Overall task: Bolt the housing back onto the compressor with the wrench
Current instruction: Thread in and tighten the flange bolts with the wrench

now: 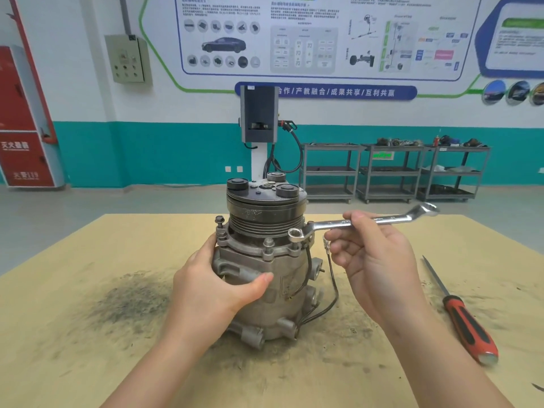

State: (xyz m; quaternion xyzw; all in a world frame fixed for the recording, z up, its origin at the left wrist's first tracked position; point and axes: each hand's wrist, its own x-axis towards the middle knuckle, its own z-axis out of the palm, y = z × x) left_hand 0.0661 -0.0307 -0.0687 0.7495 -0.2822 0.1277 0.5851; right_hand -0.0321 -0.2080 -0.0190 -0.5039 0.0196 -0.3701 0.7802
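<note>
Compressor (265,260) stands upright mid-surface (88,290), one unit with three bolts (268,242) visible on its flange. Left hand (217,284) wraps its body; right hand (371,254) grips one wrench (353,223), ring end over a front-right bolt. One screwdriver (462,313) lies right.

The left hand (223,278) covers the compressor (265,260)'s left flank. Behind the compressor, the wall poster (323,36)'s small print blurs unreadably. Parts on the shelving carts (391,172) are too small to identify.
</note>
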